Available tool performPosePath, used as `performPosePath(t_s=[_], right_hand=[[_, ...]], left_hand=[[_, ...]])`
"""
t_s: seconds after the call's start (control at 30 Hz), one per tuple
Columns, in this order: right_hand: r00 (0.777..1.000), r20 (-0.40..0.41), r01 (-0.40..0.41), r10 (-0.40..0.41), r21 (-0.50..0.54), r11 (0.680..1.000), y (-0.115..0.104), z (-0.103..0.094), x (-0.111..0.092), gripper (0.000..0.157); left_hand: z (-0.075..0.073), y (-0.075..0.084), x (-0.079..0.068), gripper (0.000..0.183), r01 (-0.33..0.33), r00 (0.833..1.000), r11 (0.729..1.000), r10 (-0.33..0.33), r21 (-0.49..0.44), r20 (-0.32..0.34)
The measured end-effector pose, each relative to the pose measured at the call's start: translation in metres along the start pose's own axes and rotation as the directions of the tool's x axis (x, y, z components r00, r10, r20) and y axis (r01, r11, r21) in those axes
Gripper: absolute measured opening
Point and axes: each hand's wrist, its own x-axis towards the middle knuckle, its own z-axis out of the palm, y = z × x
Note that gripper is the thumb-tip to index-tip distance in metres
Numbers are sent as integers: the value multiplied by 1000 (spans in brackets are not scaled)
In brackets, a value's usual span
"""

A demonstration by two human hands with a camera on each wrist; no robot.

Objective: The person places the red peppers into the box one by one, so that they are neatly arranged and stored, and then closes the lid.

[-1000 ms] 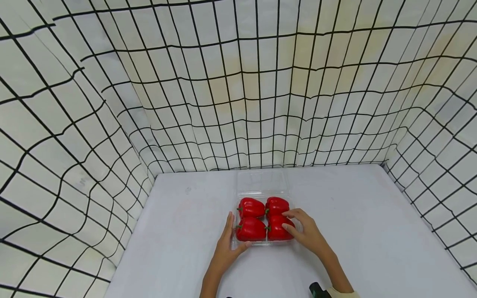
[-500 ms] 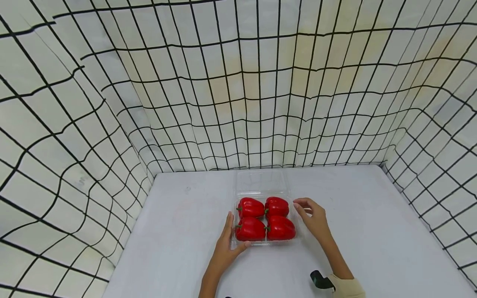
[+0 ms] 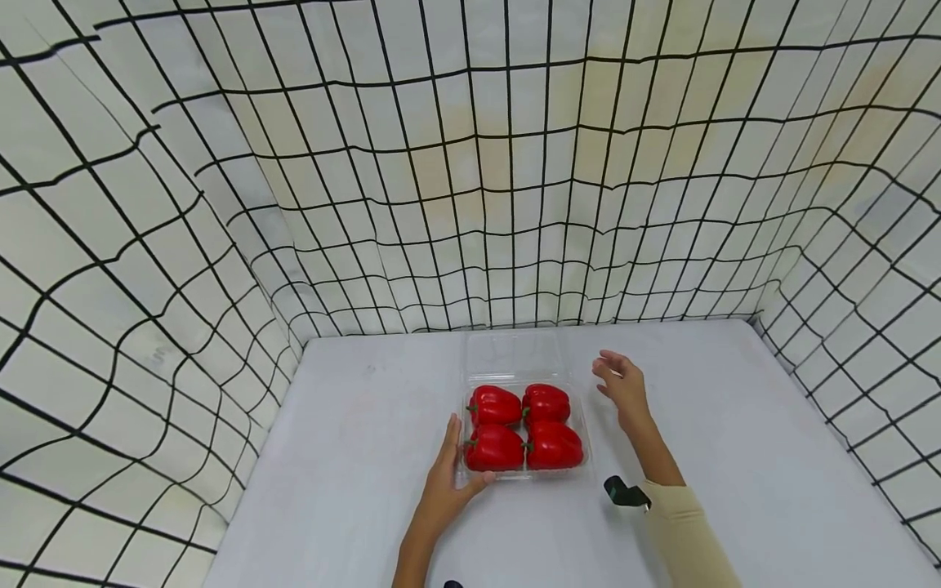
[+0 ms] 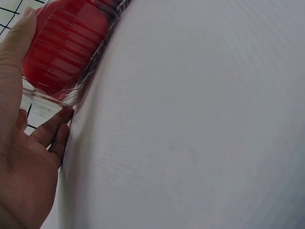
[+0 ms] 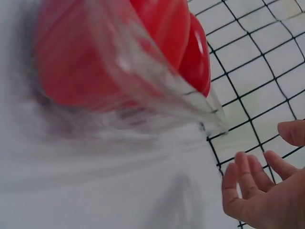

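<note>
Several red bell peppers (image 3: 555, 446) with green stems sit in two rows inside a clear plastic clamshell box (image 3: 586, 425). Its transparent lid (image 3: 515, 354) lies folded back behind them. My left hand (image 3: 441, 494) rests around the box's near left corner, fingers straight along the left side and thumb at the front edge. In the left wrist view, the thumb lies against the clear wall and the fingertips are low by the table. My right hand (image 3: 623, 387) is in the air to the right of the lid, holding nothing, its fingers loosely bent.
The box stands on a white table (image 3: 353, 457). White walls covered with black netting (image 3: 515, 204) rise at the back and on both sides. A dark wrist-worn device (image 3: 625, 492) is on the right forearm, by the beige sleeve (image 3: 684, 523).
My right hand has left the near right pepper, moving up past the box's right edge to beside the lid. The left hand and the peppers have stayed in place.
</note>
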Motion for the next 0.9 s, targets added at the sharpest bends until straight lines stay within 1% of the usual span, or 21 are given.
performPosePath(t_s=[0.07, 0.17, 0.27, 0.33, 0.43, 0.5, 0.67, 0.9], right_hand=[[997, 39, -70, 70, 15, 997, 0, 0, 10, 48], [983, 97, -159, 156, 13, 987, 3, 1, 21, 50], [968, 145, -204, 205, -22, 979, 7, 1, 28, 48], [962, 164, -216, 220, -42, 975, 9, 1, 32, 47], [956, 188, -212, 224, -79, 974, 9, 1, 37, 47], [954, 192, -216, 231, -96, 972, 9, 2, 39, 46], [944, 216, -222, 249, -144, 964, 4, 2, 46, 43], [922, 256, -245, 292, -198, 949, 4, 6, 61, 39]], left_hand=[[0, 0, 0, 100, 1, 1000, 1000, -1, 0, -5], [1, -1, 1, 100, -1, 1000, 1000, 1, -4, -7], [1, -1, 0, 100, 0, 1000, 1000, 0, -8, -2], [1, -1, 0, 100, -3, 1000, 1000, 3, -8, 0], [0, -2, 1, 99, -10, 1000, 1000, 10, -5, -2], [0, -3, 1, 99, -13, 1000, 1000, 13, -7, -5], [0, -2, 3, 98, -17, 1000, 1000, 17, -12, -2], [-1, -1, 1, 98, -8, 1000, 1000, 8, -21, -2]])
